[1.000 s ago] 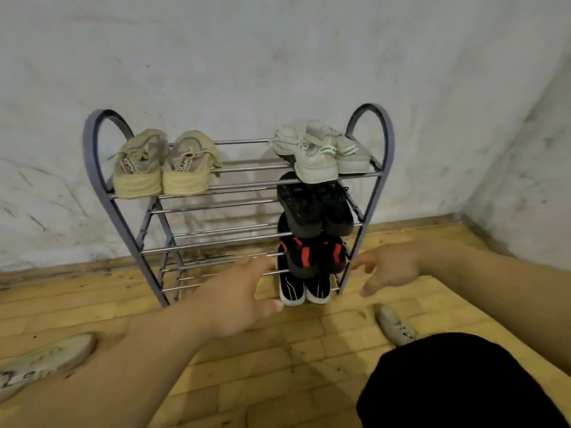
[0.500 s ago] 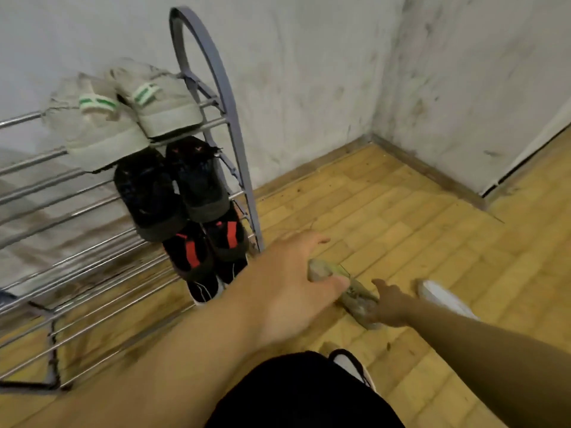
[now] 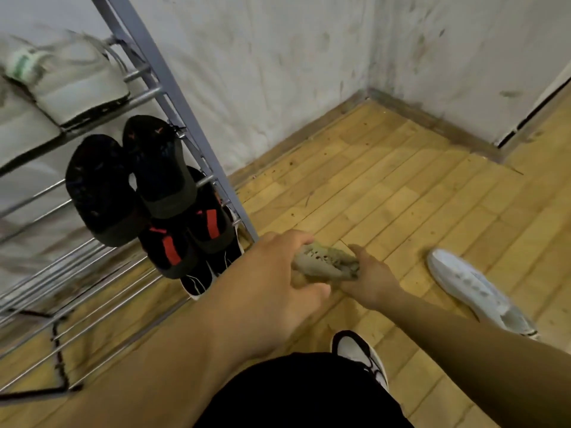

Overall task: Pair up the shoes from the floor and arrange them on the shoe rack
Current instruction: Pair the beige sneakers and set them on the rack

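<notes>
- The beige shoe (image 3: 324, 261) is caught between both hands, just right of the shoe rack (image 3: 137, 47), by its lower end.
- The right hand (image 3: 369, 281) grips one end.
- The left hand (image 3: 278, 282) wraps fingers and thumb round the other.
- A white shoe (image 3: 472, 291) lies on the floor, further right of the rack.

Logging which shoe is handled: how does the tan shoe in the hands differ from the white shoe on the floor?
The tan shoe is gripped by the left hand and right hand; the white shoe lies untouched on the floor. The tan shoe is dull beige; the white shoe is white. Neither is on the shoe rack.
</notes>
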`<state>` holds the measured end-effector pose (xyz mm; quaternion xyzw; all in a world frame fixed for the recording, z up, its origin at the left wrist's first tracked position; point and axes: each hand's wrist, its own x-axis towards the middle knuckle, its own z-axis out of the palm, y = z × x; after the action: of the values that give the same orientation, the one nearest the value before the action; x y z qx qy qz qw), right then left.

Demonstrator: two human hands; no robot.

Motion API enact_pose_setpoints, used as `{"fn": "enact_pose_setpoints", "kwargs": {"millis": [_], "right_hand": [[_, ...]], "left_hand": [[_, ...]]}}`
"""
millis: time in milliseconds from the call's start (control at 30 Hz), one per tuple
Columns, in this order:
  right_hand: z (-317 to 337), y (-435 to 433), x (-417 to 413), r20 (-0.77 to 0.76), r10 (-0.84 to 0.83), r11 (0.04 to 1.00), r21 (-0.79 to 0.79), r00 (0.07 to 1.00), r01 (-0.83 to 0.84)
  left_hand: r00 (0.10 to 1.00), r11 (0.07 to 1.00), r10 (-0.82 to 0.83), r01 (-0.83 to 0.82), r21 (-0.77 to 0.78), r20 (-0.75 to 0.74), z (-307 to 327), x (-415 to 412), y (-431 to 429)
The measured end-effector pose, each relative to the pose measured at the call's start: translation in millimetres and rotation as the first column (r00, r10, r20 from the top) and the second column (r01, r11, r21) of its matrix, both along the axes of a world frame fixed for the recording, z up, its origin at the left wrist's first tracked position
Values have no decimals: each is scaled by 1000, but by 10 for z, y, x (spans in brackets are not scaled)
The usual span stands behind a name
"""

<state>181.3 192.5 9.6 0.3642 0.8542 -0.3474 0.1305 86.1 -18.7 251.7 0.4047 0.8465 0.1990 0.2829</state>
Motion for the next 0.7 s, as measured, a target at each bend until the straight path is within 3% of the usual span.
{"fn": "enact_pose_setpoints", "kwargs": {"millis": [67,200,267,333,400,500,600,700], "right_hand": [[633,-25,-30,-106,152,977,-135,983,-165],[2028,-162,3,-401,337,856,-246,852,-455],[2620,-383,-33,-545,331,826,-227,771,-515],[3083,-695,-123,-624,356,811,-165,696,-562],[3437,-1124,-265,-622,463,770,-70,632,-634],[3819,-1941,-474,-556,668,626,62,494,-777],[4097,-2920,-565,-458,845,399,199,275,-895],[4156,-3936,-530,-365,930,172,331,43,-928]], "left_hand": [[998,1000,23,-24,-12,-59,52,0,-37],[898,989,-94,34,-145,-430,257,-78,-330],[870,984,-119,37,-176,-479,460,-132,-613],[880,995,-34,-17,-103,-473,738,-173,-993],[868,996,56,-86,-38,-494,1048,-179,-1472],[834,979,186,-205,22,-519,1443,-77,-2362],[783,921,375,-376,102,-497,1627,218,-3432],[694,803,583,-572,170,-422,1533,744,-4446]]}}
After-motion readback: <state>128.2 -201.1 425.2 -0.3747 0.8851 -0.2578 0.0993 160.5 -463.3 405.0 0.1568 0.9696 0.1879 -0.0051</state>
